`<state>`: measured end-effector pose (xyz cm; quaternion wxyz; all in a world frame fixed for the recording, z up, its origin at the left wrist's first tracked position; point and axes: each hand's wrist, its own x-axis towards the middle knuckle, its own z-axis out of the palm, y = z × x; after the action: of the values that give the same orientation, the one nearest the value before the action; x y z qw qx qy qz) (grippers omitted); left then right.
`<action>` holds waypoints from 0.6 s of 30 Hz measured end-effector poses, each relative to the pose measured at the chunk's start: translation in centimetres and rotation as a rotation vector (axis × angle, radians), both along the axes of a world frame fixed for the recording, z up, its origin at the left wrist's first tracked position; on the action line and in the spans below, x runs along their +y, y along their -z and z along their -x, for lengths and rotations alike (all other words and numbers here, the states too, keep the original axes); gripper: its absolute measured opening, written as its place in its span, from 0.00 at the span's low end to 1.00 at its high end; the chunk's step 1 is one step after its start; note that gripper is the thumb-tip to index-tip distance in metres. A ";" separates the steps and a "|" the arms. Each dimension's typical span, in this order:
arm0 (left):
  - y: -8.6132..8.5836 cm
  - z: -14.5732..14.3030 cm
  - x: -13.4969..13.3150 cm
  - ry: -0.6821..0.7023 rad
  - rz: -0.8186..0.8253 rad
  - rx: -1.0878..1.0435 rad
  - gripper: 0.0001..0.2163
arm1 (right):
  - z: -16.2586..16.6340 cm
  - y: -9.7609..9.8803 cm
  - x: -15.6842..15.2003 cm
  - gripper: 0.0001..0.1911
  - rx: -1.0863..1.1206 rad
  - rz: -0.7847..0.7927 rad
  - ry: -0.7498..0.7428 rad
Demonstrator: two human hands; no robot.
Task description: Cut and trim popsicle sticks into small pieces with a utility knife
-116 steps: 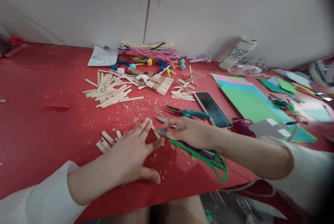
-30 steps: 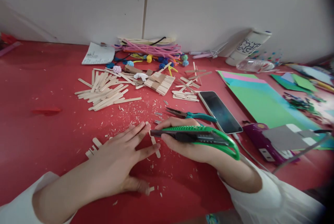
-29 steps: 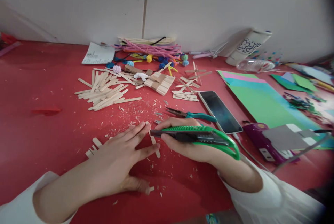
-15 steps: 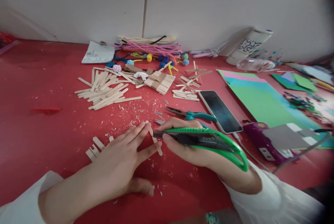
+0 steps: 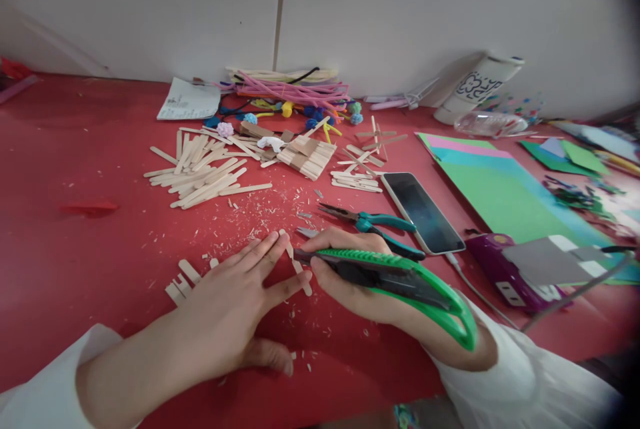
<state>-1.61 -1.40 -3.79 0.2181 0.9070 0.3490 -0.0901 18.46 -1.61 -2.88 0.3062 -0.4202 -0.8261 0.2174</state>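
Note:
My left hand (image 5: 245,299) lies flat with its fingers stretched out, pressing a craft stick (image 5: 299,273) against the red table (image 5: 75,269). In my right hand (image 5: 350,285) is a green utility knife (image 5: 395,274), its tip at the notched middle of that stick. Short cut stick pieces (image 5: 181,285) lie beside my left wrist, partly covered by it. Tiny wood shavings are scattered around both hands. Just beyond my right hand lie teal-handled pliers (image 5: 367,221).
Loose craft sticks (image 5: 205,172) are heaped at the back, left of a bundle of joined sticks (image 5: 307,157). Pink pipe cleaners (image 5: 293,90) lie along the wall. On the right are a phone (image 5: 423,212) with a cable, coloured paper (image 5: 500,182) and a purple device (image 5: 493,262).
The handle end of the utility knife has swung down toward my right wrist, uncovering more of the pliers. My left hand still holds the stick down in the same place.

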 end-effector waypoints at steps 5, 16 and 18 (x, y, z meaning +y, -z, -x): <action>-0.3 -0.2 0.0 0.005 -0.005 0.040 0.38 | 0.0 -0.1 -0.1 0.07 0.010 0.013 0.002; -0.2 -0.2 -0.1 -0.011 -0.014 -0.041 0.36 | 0.2 0.1 -0.2 0.08 -0.026 -0.019 -0.003; -0.3 -0.2 -0.1 -0.016 -0.001 -0.030 0.36 | 0.3 0.1 -0.3 0.09 -0.016 -0.024 0.008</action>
<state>-1.42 -1.50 -3.48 0.2236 0.9054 0.3530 -0.0747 18.13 -1.94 -3.00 0.3056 -0.4214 -0.8294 0.2028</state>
